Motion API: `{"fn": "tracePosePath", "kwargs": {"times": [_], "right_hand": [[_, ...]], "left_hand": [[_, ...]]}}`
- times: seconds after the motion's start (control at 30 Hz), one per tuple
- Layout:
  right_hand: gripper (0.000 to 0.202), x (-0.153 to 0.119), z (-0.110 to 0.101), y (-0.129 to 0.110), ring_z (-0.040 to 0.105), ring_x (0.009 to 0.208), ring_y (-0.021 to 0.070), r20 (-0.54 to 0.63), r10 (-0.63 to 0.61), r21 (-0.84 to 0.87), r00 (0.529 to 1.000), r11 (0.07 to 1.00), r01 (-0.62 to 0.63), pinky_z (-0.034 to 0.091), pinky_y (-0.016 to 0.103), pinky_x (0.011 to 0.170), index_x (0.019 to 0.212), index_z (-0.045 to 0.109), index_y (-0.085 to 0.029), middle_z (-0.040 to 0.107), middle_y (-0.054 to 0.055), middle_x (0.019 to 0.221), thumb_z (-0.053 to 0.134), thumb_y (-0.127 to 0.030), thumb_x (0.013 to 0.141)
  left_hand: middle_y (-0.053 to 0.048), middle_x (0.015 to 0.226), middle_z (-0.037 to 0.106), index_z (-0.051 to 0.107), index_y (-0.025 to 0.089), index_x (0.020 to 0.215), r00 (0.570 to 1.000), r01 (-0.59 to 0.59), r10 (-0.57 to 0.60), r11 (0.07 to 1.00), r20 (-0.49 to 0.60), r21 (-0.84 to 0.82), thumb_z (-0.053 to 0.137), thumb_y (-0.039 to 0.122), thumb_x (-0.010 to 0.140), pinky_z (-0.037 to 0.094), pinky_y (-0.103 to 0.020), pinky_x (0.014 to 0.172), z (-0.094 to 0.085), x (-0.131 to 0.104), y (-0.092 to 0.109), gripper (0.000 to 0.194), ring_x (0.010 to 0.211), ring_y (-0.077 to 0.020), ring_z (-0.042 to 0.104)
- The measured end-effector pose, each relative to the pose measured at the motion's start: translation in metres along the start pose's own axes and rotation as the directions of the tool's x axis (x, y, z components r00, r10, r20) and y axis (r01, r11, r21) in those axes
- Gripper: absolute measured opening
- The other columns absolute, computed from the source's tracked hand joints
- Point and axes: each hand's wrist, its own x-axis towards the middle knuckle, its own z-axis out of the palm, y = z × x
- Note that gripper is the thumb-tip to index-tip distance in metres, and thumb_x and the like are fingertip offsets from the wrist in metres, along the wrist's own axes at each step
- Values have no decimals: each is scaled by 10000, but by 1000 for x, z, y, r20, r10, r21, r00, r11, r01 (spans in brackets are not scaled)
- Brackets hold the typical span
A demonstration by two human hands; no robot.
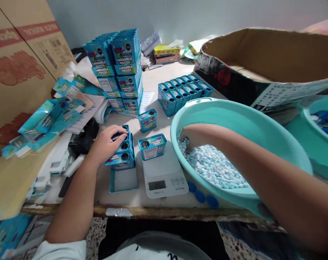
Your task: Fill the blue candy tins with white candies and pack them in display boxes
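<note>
Resting the left hand (112,141) on a short row of blue tins (125,146) left of centre, with fingers loosely spread and curving over the tops. Reaching with the right hand (189,139) into the near-left part of the pale blue and white candies (218,164), inside the teal basin (267,119); cannot tell whether pinching or spread, with fingers buried. Crossing the right rim of the basin with the forearm.

Standing on the white scale (165,173), at the centre of the frame: an upright tin (152,147) with pale pieces showing in its round opening. Just behind, another single tin (147,120). At the scale's lower right, near the basin's rim, three blue caps (199,196).

Rising at upper left of centre, a tall stack of packed tins (116,72); beyond the basin's left rim, a double row of tins (180,94). Filling the upper right, a large open carton (261,57) close behind the basin; at the right edge, a second basin (302,133) with dark blue pieces (325,121). Crowding the left, loose flat packaging (50,122) beside a black bag (85,139), against a big cardboard box (23,65).
</note>
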Motion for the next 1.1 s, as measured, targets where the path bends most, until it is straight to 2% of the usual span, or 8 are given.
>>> {"fn": "tracePosePath", "kwargs": {"times": [0.27,0.37,0.53,0.67,0.8,0.87,0.97,1.1], "right_hand": [[301,-11,-25,9,667,865,233,-207,10,-6,978,1000,-11,402,275,661,1136,786,-159,737,76,985,787,-199,838],[232,-14,-30,11,660,817,224,-296,11,37,955,999,0,398,272,646,1028,810,-178,732,52,903,821,-180,796],[182,-18,-29,13,631,701,204,-368,20,108,930,994,21,383,276,609,883,819,-177,717,39,795,836,-104,717],[184,-31,-35,20,612,688,187,-453,36,144,891,989,33,385,280,619,886,820,-163,711,41,788,821,-81,721],[186,-44,-38,35,622,681,181,-534,44,203,845,976,77,412,280,628,899,827,-199,706,18,766,833,-124,729],[187,-48,-37,45,626,673,189,-619,115,235,777,971,44,426,289,628,879,829,-214,708,18,753,841,-133,711],[169,-50,-35,62,636,689,207,-776,220,286,592,958,19,456,306,639,864,828,-212,719,42,773,830,-155,705],[169,-47,-32,75,646,694,203,-858,289,424,425,865,269,505,322,682,870,821,-198,713,33,749,812,-239,707]], "left_hand": [[-69,1111,741,743,218,971,1000,-7,7,1000,9,-25,572,375,915,562,-335,879,2,1,1,238,1111,-243,664],[-71,1056,750,733,207,943,994,-78,78,997,-70,13,554,371,938,553,-341,898,-5,-2,3,242,1037,-229,686],[-84,1099,745,710,198,1065,950,-222,253,959,-185,174,547,394,959,511,-386,1015,-6,-19,41,277,1096,-243,674],[-109,1302,697,632,212,1314,1000,-13,14,974,-3,228,776,336,779,528,-416,1008,23,-28,85,568,1189,-306,660],[-70,1012,777,741,246,1106,979,190,-200,961,32,202,779,216,730,540,-340,747,38,-16,113,379,922,-292,731],[-46,940,777,745,252,1083,978,193,-181,975,-106,111,805,247,710,516,-320,713,34,-5,128,378,868,-270,725],[-31,921,767,744,239,1041,955,26,-36,999,-295,-38,829,331,712,504,-306,739,34,12,154,352,851,-232,702],[-19,838,746,741,211,948,986,-81,35,955,-163,-285,829,362,726,478,-279,687,70,29,184,283,766,-189,675]]}}
